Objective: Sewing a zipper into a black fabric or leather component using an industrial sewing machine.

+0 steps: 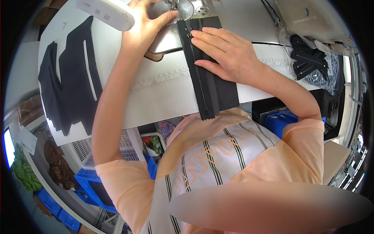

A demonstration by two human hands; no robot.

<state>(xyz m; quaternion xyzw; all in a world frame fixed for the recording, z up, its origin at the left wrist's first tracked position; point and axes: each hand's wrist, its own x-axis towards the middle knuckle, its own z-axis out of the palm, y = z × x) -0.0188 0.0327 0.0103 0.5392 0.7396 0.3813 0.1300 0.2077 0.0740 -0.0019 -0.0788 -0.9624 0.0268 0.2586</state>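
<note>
A long black zipper (200,87) with metal teeth lies up and down over the table edge. Beneath and beside it is a strip of black fabric (228,95). My right hand (231,52) rests flat on both, its fingertips against the zipper teeth near the top. My left hand (150,23) is up by the sewing machine's presser foot (175,5), thumb stretched out and apart from the fingers, holding nothing visible. A white machine part (107,15) partly covers that hand. The zipper's upper end lies just below the round needle plate (185,9).
Cut black fabric pieces (80,62) lie on the white table (163,101) at left. A bundle of black zippers (309,58) with clear plastic sits at right. A white basket (130,144) and blue bins (95,187) stand below the table, left of my lap.
</note>
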